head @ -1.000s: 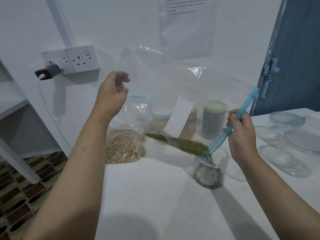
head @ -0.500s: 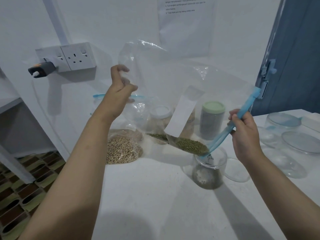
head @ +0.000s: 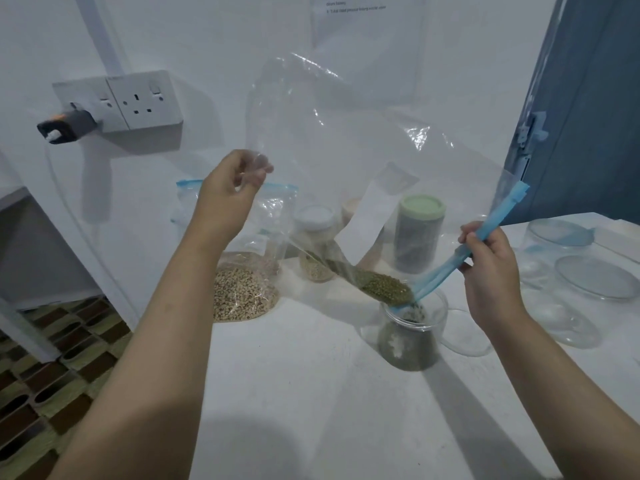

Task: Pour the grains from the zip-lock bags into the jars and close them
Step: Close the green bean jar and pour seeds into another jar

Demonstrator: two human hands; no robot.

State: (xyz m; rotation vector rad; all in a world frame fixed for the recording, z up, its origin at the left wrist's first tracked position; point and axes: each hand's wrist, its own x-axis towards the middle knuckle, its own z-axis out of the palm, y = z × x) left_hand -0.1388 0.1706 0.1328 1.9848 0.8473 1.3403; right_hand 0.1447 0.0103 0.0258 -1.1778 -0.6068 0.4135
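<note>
The big clear bag [head: 346,161] hangs tilted over the open jar [head: 412,327], which stands on the white surface [head: 277,393] and serves here as the landmark. The left hand [head: 230,188], up and well to the left of the jar, pinches the bag's closed bottom corner between curled fingers and thumb. The right hand [head: 485,268], just right of the jar and slightly above its rim, grips the blue zip strip [head: 491,230] with fingers wrapped round it, so the bag's mouth points down into the jar.

The green grains [head: 381,289] have gathered in the lowest fold of the bag, immediately above and left of the jar's rim; some already lie inside the jar. The bag's long axis runs from the raised corner at upper left down to the mouth at the jar, and that slope is what the pour depends on. The right hand is the nearer one to the jar and steers the opening; the left sets the tilt. Judging from this, lifting the left corner higher should send the remaining grains down.

Left of the jar sits a second bag of pale grains [head: 242,296]; behind it stand a white-lidded jar [head: 317,244] and a green-lidded jar [head: 419,233]. A clear lid [head: 464,332] lies just right of the open jar.
</note>
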